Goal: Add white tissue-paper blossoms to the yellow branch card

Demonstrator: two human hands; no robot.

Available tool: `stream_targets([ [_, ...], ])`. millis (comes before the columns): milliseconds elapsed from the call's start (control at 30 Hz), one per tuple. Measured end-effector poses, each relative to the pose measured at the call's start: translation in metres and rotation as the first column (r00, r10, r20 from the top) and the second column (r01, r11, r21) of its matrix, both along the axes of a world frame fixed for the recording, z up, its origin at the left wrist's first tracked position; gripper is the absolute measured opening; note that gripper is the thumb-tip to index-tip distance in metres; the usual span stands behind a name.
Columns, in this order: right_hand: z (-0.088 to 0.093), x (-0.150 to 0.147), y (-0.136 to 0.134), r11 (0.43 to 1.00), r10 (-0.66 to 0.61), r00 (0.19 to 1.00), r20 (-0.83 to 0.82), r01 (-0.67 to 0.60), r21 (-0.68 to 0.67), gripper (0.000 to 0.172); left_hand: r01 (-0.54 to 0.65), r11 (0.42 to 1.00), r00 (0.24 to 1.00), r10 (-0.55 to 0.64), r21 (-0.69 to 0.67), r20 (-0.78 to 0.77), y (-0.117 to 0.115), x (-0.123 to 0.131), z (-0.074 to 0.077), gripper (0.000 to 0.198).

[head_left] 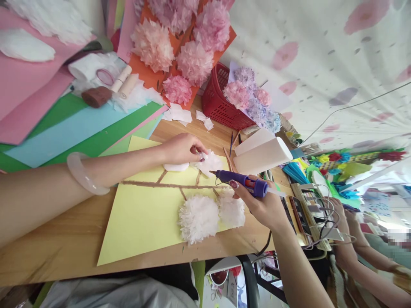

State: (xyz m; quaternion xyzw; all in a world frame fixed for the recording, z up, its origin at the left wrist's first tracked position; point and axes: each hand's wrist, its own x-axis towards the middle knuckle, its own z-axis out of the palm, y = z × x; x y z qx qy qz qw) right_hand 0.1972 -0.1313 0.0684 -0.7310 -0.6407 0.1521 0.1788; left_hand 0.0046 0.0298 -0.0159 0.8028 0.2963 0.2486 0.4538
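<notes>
Left hand (184, 149) pinching white tissue flower (212, 161) between thumb and fingers over far right part of yellow sheet (138, 226), seemingly to steady it; right hand (260, 203), fingers curled round purple glue gun (240, 179), nozzle (213, 173) pointing left just beside flower, presumably for close aim.
</notes>
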Motion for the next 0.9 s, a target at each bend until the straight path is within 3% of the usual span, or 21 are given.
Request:
stream_targets([
  [200, -0.008, -0.007, 0.011, 1.000, 0.014, 0.999, 0.033, -0.015, 0.016, 0.043, 0.000, 1.000, 1.000, 0.000, 0.011, -0.028, -0.001, 0.000, 0.003, 0.032],
  [433, 0.000, -0.003, 0.004, 1.000, 0.027, 0.998, 0.053, -0.027, -0.006, 0.046, 0.020, 1.000, 0.999, -0.021, -0.013, -0.029, -0.002, 0.001, 0.005, 0.032],
  [600, -0.004, -0.005, 0.008, 0.999, 0.052, 0.996, 0.070, -0.052, 0.000, 0.046, 0.002, 1.000, 1.000, -0.002, 0.007, -0.021, -0.001, 0.001, 0.001, 0.031],
  [800, -0.002, 0.009, 0.000, 0.997, -0.072, 0.996, 0.048, 0.073, -0.012, 0.048, 0.013, 1.000, 1.000, -0.013, -0.012, -0.021, 0.000, 0.002, 0.001, 0.032],
  [900, -0.001, 0.004, -0.001, 0.999, -0.043, 0.999, 0.031, 0.043, 0.000, 0.050, 0.012, 1.000, 0.999, -0.012, -0.009, -0.044, -0.001, 0.001, 0.005, 0.033],
])
